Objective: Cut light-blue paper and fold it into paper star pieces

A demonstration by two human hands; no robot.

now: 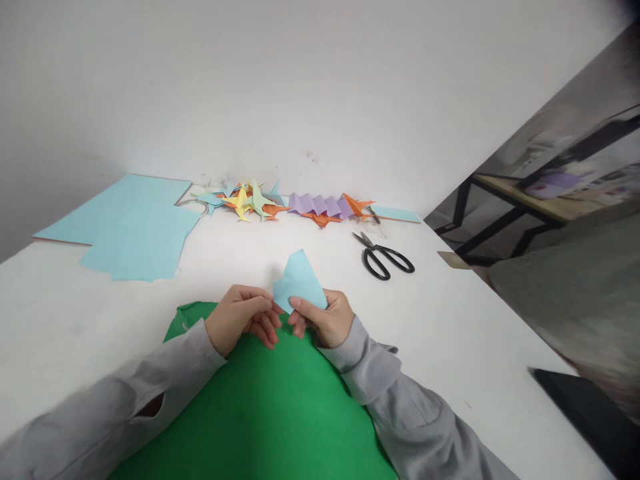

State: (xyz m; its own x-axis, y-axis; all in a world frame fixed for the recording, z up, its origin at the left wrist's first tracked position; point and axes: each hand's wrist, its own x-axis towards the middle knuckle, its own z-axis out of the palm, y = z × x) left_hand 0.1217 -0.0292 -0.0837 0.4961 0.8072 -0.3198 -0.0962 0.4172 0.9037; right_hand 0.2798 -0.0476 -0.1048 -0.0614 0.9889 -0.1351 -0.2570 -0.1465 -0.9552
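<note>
A light-blue piece of folded paper [301, 279] is held up over the front of the white table. My right hand [327, 317] grips its lower right part, the thumb pressed flat on the near face and the fingers behind. At the paper's lower left corner, the thumb and index finger of my left hand [245, 317] close together on the edge; the other fingers curl loosely below. The paper's far side is hidden. Beyond my right hand, a pair of black-handled scissors [383, 257] lies with its blades slightly apart, pointing to the back left.
Light-blue sheets [140, 227] overlap at the back left. Along the wall lie several folded paper figures [255, 201], a pleated purple paper strip [320, 205] and another blue sheet [397, 214]. A green cloth [260, 407] is beneath my forearms. A dark flat object [590, 413] sits at the right edge.
</note>
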